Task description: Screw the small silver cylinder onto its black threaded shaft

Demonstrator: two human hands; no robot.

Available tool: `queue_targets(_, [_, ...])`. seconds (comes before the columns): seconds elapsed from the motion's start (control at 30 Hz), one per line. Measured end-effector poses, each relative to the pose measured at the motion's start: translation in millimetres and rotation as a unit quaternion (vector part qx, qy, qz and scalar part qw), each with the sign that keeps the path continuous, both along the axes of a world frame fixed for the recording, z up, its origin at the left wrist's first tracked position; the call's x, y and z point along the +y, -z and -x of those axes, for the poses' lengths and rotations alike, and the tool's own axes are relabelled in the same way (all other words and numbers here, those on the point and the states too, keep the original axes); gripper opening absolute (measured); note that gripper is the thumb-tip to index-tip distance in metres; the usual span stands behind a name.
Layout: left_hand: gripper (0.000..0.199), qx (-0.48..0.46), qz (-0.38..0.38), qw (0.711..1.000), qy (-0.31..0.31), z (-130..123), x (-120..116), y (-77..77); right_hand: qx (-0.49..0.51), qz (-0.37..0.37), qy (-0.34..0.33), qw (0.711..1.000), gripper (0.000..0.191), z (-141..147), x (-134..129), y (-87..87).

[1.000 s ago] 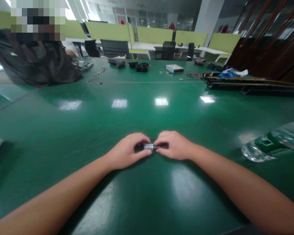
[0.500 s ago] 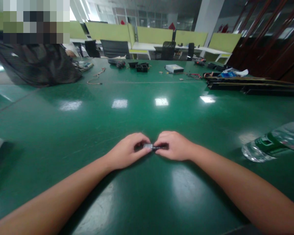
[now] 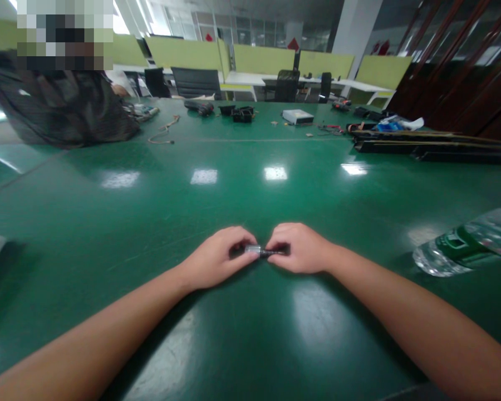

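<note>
Low over the green tabletop point(image 3: 242, 334), at the middle of the view, my left hand point(image 3: 212, 259) pinches a small silver metal piece point(image 3: 254, 250) between thumb and fingers. A thin dark stem point(image 3: 264, 253) sticks out from its right end and lies in line with it. My right hand point(image 3: 304, 249) faces the left one, its thumb and fingertips closed around the outer part of this stem. Whether stem and silver piece are one part or two, I cannot tell; the exact kind is too small to make out.
A water bottle point(image 3: 463, 245) lies at the right. A dark bag point(image 3: 70, 106) stands at the far left, with a person behind it. Along the back are a flat silver box point(image 3: 297, 116), black parts point(image 3: 242, 115), a cable point(image 3: 161, 137) and stacked dark strips point(image 3: 434, 147).
My right hand has shifted slightly to the right along the dark stem, so the gap between my fingertips is a little wider. My left hand stays in place.
</note>
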State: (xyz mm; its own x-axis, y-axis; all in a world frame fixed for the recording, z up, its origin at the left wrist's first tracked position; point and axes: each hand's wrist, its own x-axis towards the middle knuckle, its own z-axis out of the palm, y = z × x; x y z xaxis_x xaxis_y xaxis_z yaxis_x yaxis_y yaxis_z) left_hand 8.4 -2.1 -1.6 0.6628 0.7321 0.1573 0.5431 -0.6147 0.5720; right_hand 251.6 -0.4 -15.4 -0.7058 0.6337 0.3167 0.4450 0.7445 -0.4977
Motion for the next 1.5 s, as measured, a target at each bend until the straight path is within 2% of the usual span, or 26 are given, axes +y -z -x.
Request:
queue_targets(0.6, [0.028, 0.005, -0.004, 1.000, 0.001, 1, 0, 0.2, -0.027, -0.005, 0.018, 0.999, 0.008, -6, 1, -0.7])
queue_targets(1.1, [0.027, 0.005, -0.005, 1.000, -0.001, 0, 0, -0.5, -0.043, -0.015, 0.007, 0.999, 0.007, -15, 5, -2.9])
queue_targets(1.23, [0.029, 0.007, -0.004, 1.000, -0.002, 0, -1, -1.2, -0.053, 0.003, -0.002, 0.999, 0.004, -23, 11, -4.5])
queue_targets(1.4, [0.028, 0.004, -0.008, 1.000, -0.001, 1, -1, -1.0, -0.066, 0.047, 0.032, 0.996, 0.003, -33, 17, -6.3])
queue_targets(1.5, [0.025, 0.008, -0.012, 1.000, 0.015, 2, 0, -0.5, -0.070, 0.046, 0.019, 0.996, 0.004, -31, 15, -6.5])
